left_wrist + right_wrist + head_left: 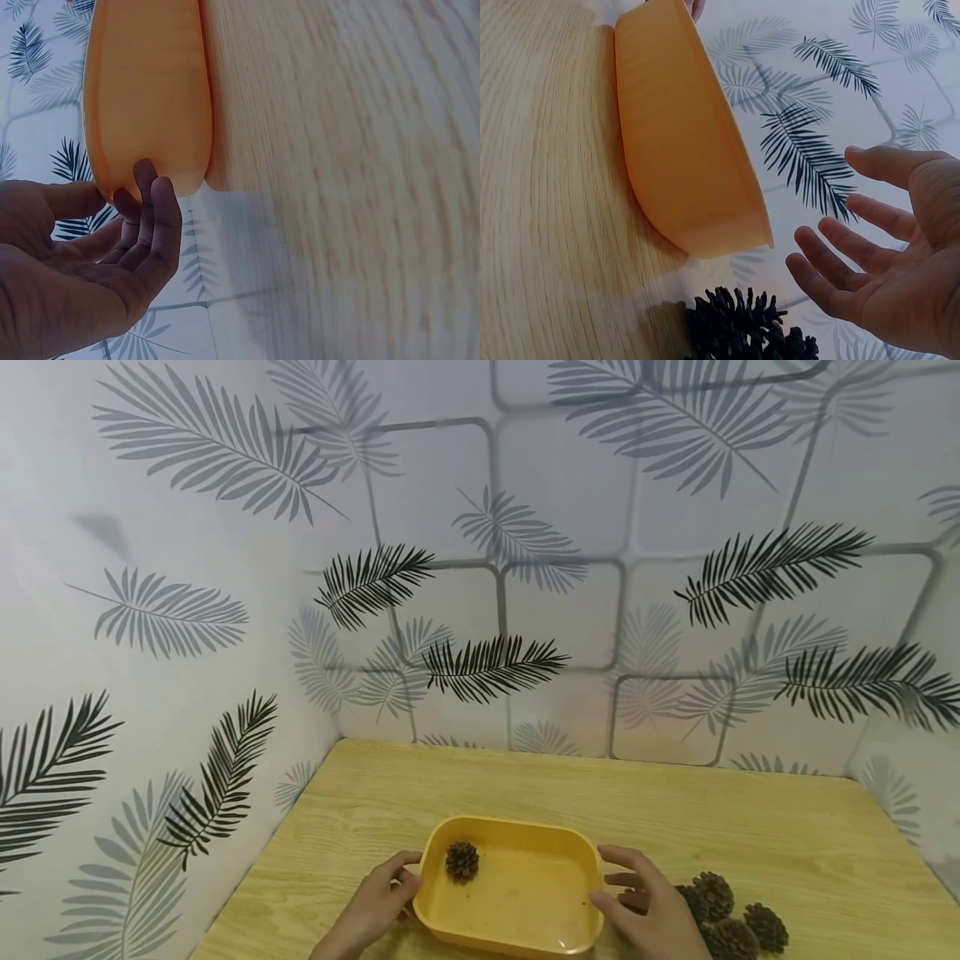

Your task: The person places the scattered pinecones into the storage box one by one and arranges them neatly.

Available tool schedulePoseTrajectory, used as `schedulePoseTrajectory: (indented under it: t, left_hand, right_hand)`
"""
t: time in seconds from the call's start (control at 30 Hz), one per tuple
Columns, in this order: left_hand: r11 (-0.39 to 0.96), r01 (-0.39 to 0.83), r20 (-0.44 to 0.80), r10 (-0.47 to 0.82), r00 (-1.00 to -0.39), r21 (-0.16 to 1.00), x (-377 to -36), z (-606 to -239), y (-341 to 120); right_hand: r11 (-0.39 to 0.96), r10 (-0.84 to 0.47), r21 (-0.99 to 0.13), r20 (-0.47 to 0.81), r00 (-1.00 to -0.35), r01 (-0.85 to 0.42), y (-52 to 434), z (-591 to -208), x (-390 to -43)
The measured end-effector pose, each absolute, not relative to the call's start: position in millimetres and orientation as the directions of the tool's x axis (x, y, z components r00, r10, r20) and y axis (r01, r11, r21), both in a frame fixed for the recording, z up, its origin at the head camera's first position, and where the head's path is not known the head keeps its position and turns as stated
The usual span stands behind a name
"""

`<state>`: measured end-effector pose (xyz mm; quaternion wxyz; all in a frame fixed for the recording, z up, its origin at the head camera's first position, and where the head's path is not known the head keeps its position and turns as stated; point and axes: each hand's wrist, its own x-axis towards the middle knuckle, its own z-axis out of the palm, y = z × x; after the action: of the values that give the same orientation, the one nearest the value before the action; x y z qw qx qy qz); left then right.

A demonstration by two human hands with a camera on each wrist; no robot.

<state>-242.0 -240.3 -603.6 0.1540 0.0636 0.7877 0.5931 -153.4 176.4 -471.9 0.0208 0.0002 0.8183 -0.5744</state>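
Note:
A yellow plastic basin [525, 893] stands on the table in the head view, with one pine cone [462, 862] inside near its left end. At that end my left hand [97, 262] grips the basin, its thumb at the rim and its fingers bent against the outer wall. Beside the opposite end is my right hand [885, 247], its fingers spread and holding nothing. A gap shows between it and the basin wall [682, 142] in the right wrist view. Several brown pine cones [735, 935] lie on the table right of the right hand, partly hidden by it.
The wood-grain table [420, 777] runs back to a wall [555, 610] with leaf and line patterns. A second patterned wall [172, 710] borders its left side. Dark pine cones [739, 322] also show low in the right wrist view.

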Motion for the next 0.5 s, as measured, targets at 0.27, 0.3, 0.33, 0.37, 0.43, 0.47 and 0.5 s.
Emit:
schedulePoseTrajectory:
  t: [0.27,0.3,0.33,0.37,0.43,0.47,0.5]
  left_hand:
    - [0.276,-0.099,-0.185,0.303,-0.935,0.956,-252.5,-619.7,-248.3]
    - [0.273,-0.103,-0.187,0.302,-0.935,0.956,-252.5,-619.8,-248.4]
    - [0.271,-0.106,-0.189,0.302,-0.934,0.957,-252.5,-619.9,-248.5]
    - [0.270,-0.108,-0.191,0.302,-0.934,0.957,-252.4,-620.2,-248.5]
    - [0.268,-0.115,-0.196,0.299,-0.934,0.957,-252.4,-620.6,-248.3]
    - [0.267,-0.115,-0.195,0.299,-0.934,0.957,-252.1,-620.6,-248.0]
    - [0.268,-0.116,-0.197,0.298,-0.934,0.956,-252.0,-620.6,-247.7]
  right_hand:
    - [0.359,0.002,-0.930,-0.084,-0.997,0.079,195.2,-473.2,-151.5]
    - [0.364,0.006,-0.928,-0.086,-0.996,0.082,197.6,-473.4,-151.2]
    - [0.367,0.010,-0.926,-0.088,-0.996,0.086,199.9,-473.6,-150.9]
    - [0.369,0.012,-0.925,-0.090,-0.996,0.088,202.2,-474.0,-150.6]
    - [0.376,0.015,-0.922,-0.091,-0.996,0.090,207.0,-474.7,-149.8]
    - [0.375,0.018,-0.922,-0.093,-0.995,0.093,209.4,-475.0,-149.2]
    - [0.376,0.019,-0.922,-0.095,-0.995,0.095,211.8,-475.3,-148.8]
